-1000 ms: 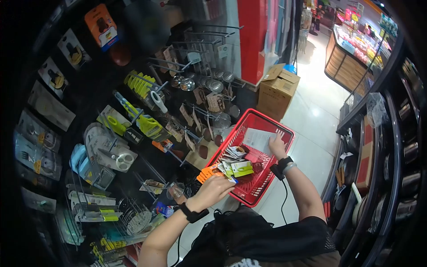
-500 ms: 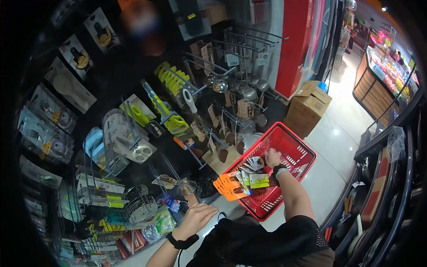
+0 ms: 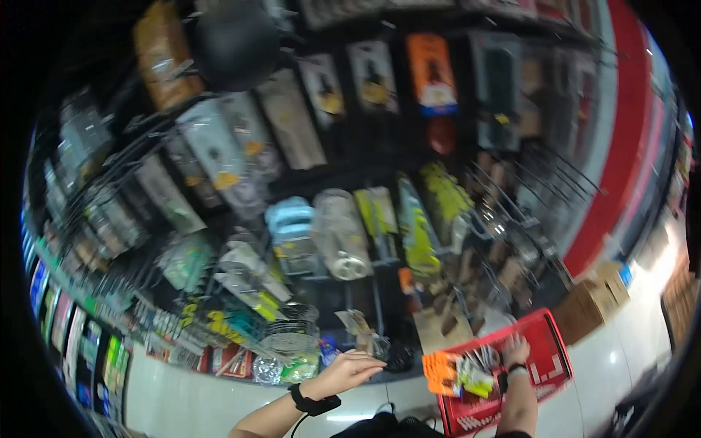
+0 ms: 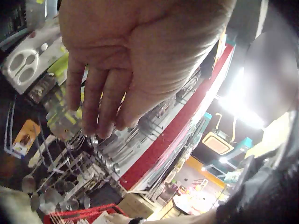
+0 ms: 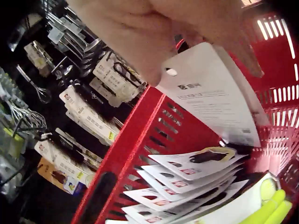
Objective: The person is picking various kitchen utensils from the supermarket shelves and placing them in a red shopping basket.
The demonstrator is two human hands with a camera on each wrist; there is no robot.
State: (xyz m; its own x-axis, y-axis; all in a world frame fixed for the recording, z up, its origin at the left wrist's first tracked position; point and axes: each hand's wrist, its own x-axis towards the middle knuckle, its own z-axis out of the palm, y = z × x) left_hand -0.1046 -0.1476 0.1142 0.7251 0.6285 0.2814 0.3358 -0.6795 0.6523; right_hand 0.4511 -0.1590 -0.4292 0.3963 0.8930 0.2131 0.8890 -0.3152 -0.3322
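My right hand (image 3: 515, 350) reaches down into a red shopping basket (image 3: 558, 340). In the right wrist view its thumb and fingers lie on either side of white-backed product cards (image 5: 210, 93), pinching them near the top. Below them in the basket lies a fanned stack of white carded packages (image 5: 187, 179). Orange cards (image 3: 441, 372) and lime-green packaged items (image 3: 478, 382) sit along the basket's left side. My left hand (image 3: 345, 371) hovers left of the basket with fingers extended and nothing in it; the left wrist view shows its bare palm.
A black wall rack of hooks carries packaged kitchen tools, among them a light blue item (image 3: 290, 219), lime-green handled tools (image 3: 418, 237) and an orange-backed card (image 3: 431, 73). Metal hooks (image 3: 577, 171) jut out above the basket. A cardboard box (image 3: 595, 305) stands on the tiled floor beyond the basket.
The head view has swung left along the rack. My right hand has lowered a white card into the basket, and my left hand has drawn away from the orange cards.
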